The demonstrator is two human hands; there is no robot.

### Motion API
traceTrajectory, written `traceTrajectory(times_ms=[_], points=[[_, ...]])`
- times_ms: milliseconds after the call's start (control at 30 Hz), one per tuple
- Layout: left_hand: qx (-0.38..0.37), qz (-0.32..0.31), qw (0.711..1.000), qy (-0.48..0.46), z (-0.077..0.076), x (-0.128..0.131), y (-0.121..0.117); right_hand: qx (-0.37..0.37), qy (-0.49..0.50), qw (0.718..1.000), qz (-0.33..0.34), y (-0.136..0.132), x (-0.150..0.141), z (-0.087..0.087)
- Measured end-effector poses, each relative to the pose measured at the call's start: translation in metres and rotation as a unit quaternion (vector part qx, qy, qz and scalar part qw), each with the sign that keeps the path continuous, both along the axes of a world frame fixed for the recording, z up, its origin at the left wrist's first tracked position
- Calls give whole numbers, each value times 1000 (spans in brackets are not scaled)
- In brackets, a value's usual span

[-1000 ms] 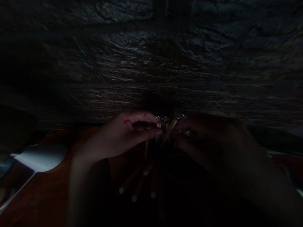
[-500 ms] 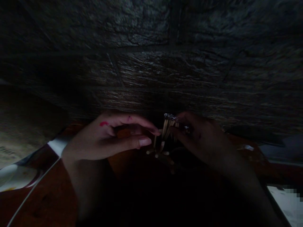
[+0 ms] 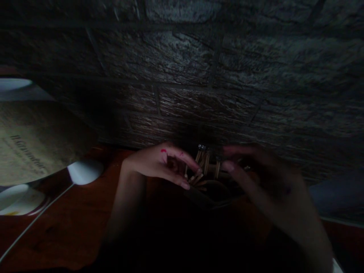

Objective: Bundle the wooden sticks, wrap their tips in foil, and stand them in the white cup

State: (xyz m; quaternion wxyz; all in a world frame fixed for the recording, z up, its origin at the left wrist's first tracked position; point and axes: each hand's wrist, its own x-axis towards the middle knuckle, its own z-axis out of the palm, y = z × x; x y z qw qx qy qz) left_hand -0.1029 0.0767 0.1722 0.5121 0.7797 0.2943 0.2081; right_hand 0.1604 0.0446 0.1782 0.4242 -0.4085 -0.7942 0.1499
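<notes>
Several thin, pale wooden sticks (image 3: 206, 163) with shiny caps, like foil, on their upper ends stand in a dark container (image 3: 212, 207), whose shape is hard to make out. Shorter light pieces lie crossed at its left side. My left hand (image 3: 162, 163) curves around that left side, thumb and index finger apart, fingertips at or very close to the short pieces. To the right, my right hand (image 3: 269, 185) hovers beside the capped sticks with its thumb and index finger spread. I see nothing held between them, though this area is very dark.
A rough brick-patterned wall (image 3: 184, 102) rises right behind the container. On the left stand a lamp with a printed brown shade (image 3: 28, 144), its white base (image 3: 85, 172), a white cup (image 3: 19, 199) and a pale cable (image 3: 36, 220) across the wooden table (image 3: 74, 223).
My right hand has drawn away rightward from the capped sticks, its fingers parting. My left hand has come in over the container's left side. The view has shifted, showing more of the lamp.
</notes>
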Motion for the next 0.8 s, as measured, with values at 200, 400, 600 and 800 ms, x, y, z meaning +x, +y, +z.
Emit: traceTrajectory(times_ms=[200, 400, 600, 800], points=[[52, 30, 998, 7, -3, 7, -2, -38, -56, 993, 97, -8, -13, 2], [45, 29, 999, -3, 2, 9, -5, -16, -83, 989, 120, -11, -23, 2], [19, 53, 998, -13, 0, 9, -6, -42, -63, 990, 118, -4, -24, -5], [57, 57, 997, 1, -4, 9, -3, -41, -50, 994, 90, 7, -25, -17]])
